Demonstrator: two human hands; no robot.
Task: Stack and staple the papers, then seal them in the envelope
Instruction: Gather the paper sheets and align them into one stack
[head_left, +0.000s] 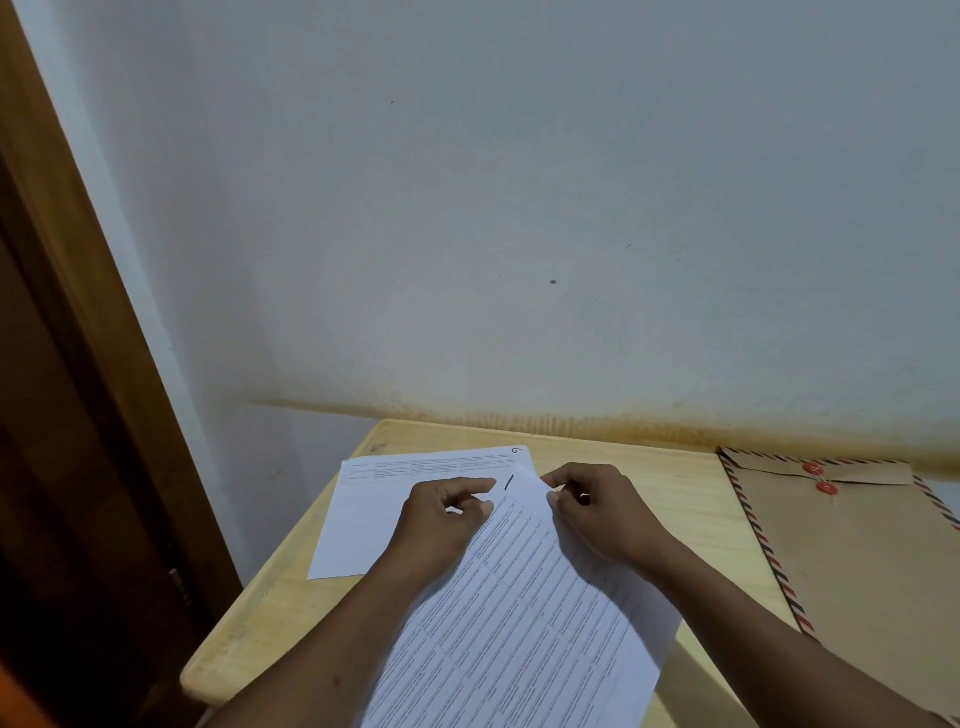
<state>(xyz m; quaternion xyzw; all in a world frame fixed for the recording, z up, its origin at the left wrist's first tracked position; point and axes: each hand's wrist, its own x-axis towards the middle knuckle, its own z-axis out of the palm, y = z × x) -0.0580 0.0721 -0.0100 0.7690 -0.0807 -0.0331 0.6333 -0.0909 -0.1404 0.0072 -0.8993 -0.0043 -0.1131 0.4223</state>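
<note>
My left grip (447, 512) and right grip (597, 514) each pinch the far end of the printed sheet (519, 613), thumb against fingers. The sheet's corner, with its dark pen stroke, stands up between them, and the rest of the page runs back towards me under both wrists. A second sheet (363, 519) lies flat on the surface (260, 623), partly beneath my left grip and reaching out to its left. The striped envelope (852, 545) lies well apart to the right of my right grip, flap closed.

Wooden table (291, 613), stained wall (519, 208), perhaps a door (62, 467)
</note>
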